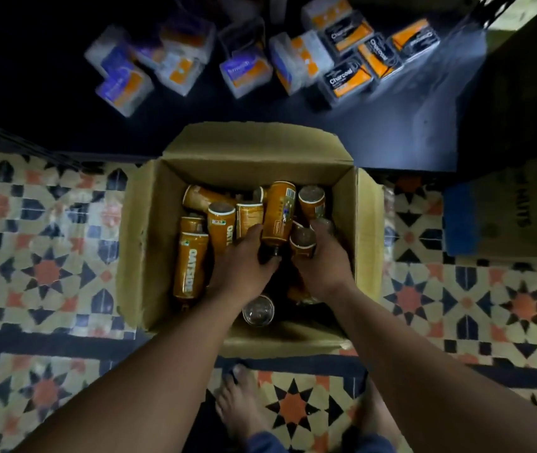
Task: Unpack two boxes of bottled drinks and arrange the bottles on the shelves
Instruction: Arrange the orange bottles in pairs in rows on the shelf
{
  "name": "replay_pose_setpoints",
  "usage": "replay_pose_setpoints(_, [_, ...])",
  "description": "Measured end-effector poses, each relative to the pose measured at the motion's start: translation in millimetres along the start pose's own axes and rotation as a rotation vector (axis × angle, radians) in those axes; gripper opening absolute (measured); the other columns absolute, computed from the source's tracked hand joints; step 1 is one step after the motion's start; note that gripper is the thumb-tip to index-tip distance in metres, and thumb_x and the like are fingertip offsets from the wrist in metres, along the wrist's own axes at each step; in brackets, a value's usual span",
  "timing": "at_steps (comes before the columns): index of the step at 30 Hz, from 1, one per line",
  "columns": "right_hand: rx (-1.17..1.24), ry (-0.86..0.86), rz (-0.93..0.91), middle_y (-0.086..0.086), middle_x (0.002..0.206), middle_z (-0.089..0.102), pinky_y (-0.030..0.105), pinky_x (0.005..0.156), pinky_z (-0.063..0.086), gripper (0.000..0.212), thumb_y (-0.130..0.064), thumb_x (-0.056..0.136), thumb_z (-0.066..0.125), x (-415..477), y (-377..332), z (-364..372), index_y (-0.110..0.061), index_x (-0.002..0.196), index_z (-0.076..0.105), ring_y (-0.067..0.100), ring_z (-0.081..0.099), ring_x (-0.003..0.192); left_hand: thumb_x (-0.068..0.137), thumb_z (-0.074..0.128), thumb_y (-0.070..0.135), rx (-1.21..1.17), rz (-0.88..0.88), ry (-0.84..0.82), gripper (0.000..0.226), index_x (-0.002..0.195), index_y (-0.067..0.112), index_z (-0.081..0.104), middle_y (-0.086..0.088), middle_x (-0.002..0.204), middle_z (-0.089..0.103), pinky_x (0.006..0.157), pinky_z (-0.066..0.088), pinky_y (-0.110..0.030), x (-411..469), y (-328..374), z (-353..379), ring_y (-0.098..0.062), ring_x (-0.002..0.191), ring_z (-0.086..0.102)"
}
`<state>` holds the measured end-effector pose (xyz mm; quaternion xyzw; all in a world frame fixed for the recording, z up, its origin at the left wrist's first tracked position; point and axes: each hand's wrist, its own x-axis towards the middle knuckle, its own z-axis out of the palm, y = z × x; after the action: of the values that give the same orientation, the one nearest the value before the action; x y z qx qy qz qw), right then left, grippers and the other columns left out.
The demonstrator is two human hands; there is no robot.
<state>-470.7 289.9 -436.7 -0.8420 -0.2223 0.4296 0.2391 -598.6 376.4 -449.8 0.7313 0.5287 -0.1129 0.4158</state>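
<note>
Cardboard box, plain brown corrugated, sits on the floor with its flaps folded out. The floor is patterned in star and diamond shapes in orange, cream and dark blue. Inside the box is a jumble of orange bottles, some standing and some lying on their sides, with shiny wrap labels. One along the left wall reads "OATSIDE" in big white letters. A couple show round clear ends facing up.

Both arms reach straight down into the box, bare forearms. The left hand has its fingers wrapped round the dark neck end of a tilted bottle, whose barcode side faces up. The right hand is just beside it, with its fingers curled over a round-ended bottle near the right wall.

Past the box there's a dark shelf with glossy plastic packs on it. The black and orange ones say "Charcoal". The purple and orange ones are too blurry to read. A second box with a blue patch sits off to the right, and I can't make out its lettering. Bare feet show at the bottom edge.
</note>
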Motion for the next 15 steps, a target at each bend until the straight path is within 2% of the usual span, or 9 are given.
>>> replay_pose_setpoints(4, [0.046, 0.07, -0.027, -0.007, 0.141, 0.061, 0.024, 0.101, 0.043, 0.052, -0.025, 0.096, 0.069, 18, 8, 8, -0.032, 0.144, 0.05, 0.014, 0.056, 0.129, 0.084, 0.069, 0.056, 0.093, 0.005, 0.041, 0.077, 0.149, 0.039, 0.031, 0.0, 0.114, 0.071, 0.096, 0.051, -0.044, 23, -7, 15, -0.028, 0.111, 0.066])
replay_pose_setpoints(6, [0.083, 0.073, -0.037, -0.019, 0.137, 0.057, 0.008, 0.094, 0.037, 0.058, -0.02, 0.097, 0.068, 17, 11, 10, -0.035, 0.148, 0.047, 0.001, 0.051, 0.126, 0.084, 0.069, 0.059, 0.132, 0.0, 0.074, 0.075, 0.146, 0.039, 0.033, 0.002, 0.118, 0.07, 0.1, 0.046, -0.042, 27, -6, 21, -0.028, 0.115, 0.063])
replay_pose_setpoints(7, [0.108, 0.074, -0.032, -0.025, 0.13, 0.054, -0.003, 0.086, 0.032, 0.061, -0.017, 0.098, 0.067, 16, 13, 11, -0.036, 0.151, 0.043, -0.007, 0.048, 0.119, 0.084, 0.068, 0.059, 0.138, 0.007, 0.089, 0.075, 0.146, 0.039, 0.032, 0.002, 0.119, 0.07, 0.1, 0.043, -0.042, 26, -5, 23, -0.028, 0.116, 0.062])
replay_pose_setpoints(8, [0.134, 0.073, -0.027, -0.027, 0.125, 0.052, -0.007, 0.076, 0.031, 0.064, -0.015, 0.099, 0.065, 14, 16, 12, -0.037, 0.153, 0.04, -0.013, 0.046, 0.112, 0.085, 0.068, 0.06, 0.134, 0.012, 0.103, 0.075, 0.146, 0.039, 0.03, 0.002, 0.12, 0.069, 0.101, 0.041, -0.041, 24, -5, 24, -0.028, 0.117, 0.062])
replay_pose_setpoints(10, [0.177, 0.076, -0.02, -0.024, 0.129, 0.056, -0.008, 0.069, 0.035, 0.067, -0.014, 0.099, 0.065, 10, 20, 15, -0.037, 0.156, 0.036, -0.016, 0.049, 0.106, 0.085, 0.068, 0.058, 0.087, 0.018, 0.133, 0.074, 0.146, 0.04, 0.029, 0.004, 0.12, 0.07, 0.104, 0.042, -0.043, 19, -8, 24, -0.026, 0.116, 0.063])
replay_pose_setpoints(12, [0.195, 0.083, -0.016, -0.013, 0.144, 0.057, -0.006, 0.072, 0.038, 0.073, -0.012, 0.099, 0.066, 7, 23, 17, -0.034, 0.16, 0.031, -0.002, 0.052, 0.124, 0.085, 0.071, 0.053, 0.015, 0.039, 0.183, 0.071, 0.144, 0.039, 0.034, 0.005, 0.118, 0.072, 0.104, 0.045, -0.048, 10, -10, 21, -0.024, 0.113, 0.066])
replay_pose_setpoints(13, [0.183, 0.087, -0.017, -0.008, 0.149, 0.054, -0.004, 0.079, 0.036, 0.075, -0.011, 0.098, 0.066, 5, 23, 17, -0.033, 0.16, 0.03, 0.001, 0.049, 0.13, 0.086, 0.072, 0.05, -0.013, 0.046, 0.212, 0.069, 0.144, 0.038, 0.037, 0.005, 0.117, 0.072, 0.103, 0.046, -0.048, 6, -9, 18, -0.022, 0.111, 0.067])
replay_pose_setpoints(15, [0.153, 0.113, -0.035, -0.005, 0.156, 0.046, -0.005, 0.085, 0.03, 0.076, -0.008, 0.097, 0.067, 0, 22, 17, -0.032, 0.16, 0.032, -0.006, 0.04, 0.129, 0.089, 0.072, 0.045, -0.071, 0.029, 0.244, 0.066, 0.146, 0.036, 0.04, 0.005, 0.118, 0.071, 0.098, 0.045, -0.036, -2, -4, 12, -0.008, 0.103, 0.061])
